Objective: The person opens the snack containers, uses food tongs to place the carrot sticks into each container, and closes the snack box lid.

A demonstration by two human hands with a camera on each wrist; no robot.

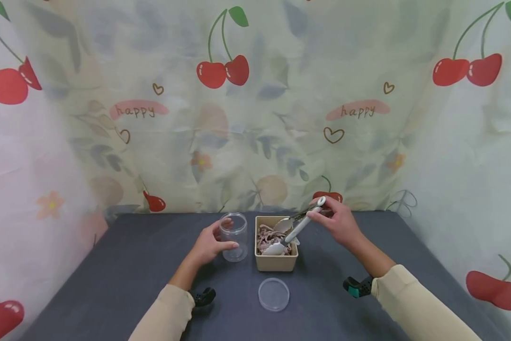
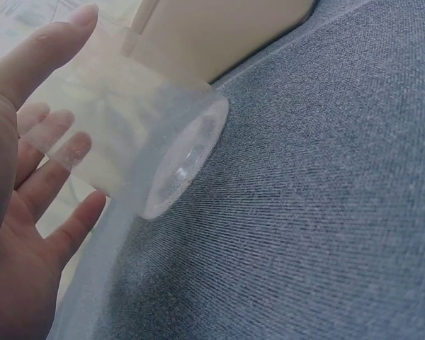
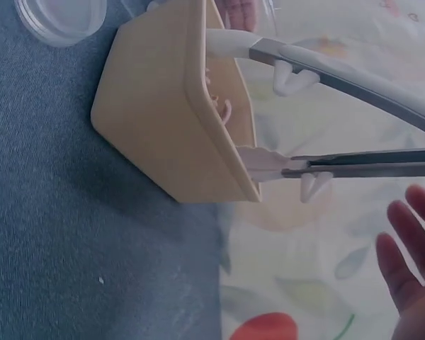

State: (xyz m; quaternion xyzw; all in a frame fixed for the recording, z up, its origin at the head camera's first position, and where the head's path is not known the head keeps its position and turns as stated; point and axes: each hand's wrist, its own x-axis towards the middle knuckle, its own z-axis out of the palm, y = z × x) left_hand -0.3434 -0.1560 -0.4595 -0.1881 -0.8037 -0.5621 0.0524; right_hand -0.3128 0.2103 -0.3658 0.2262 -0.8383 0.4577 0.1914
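Observation:
My left hand holds a clear plastic jar upright on the table, thumb on one side and fingers round the other. In the left wrist view the jar looks see-through, its base against the cloth. Just to its right stands a beige rectangular box with purplish-grey curly strips inside. My right hand grips white-handled tongs near their top end. The tongs' spread heads reach into the box among the strips. In the right wrist view one tong head shows at the box's rim.
A round clear lid lies on the dark grey tablecloth in front of the box. A printed curtain with cherries closes off the back and both sides. Black straps sit on the wrists.

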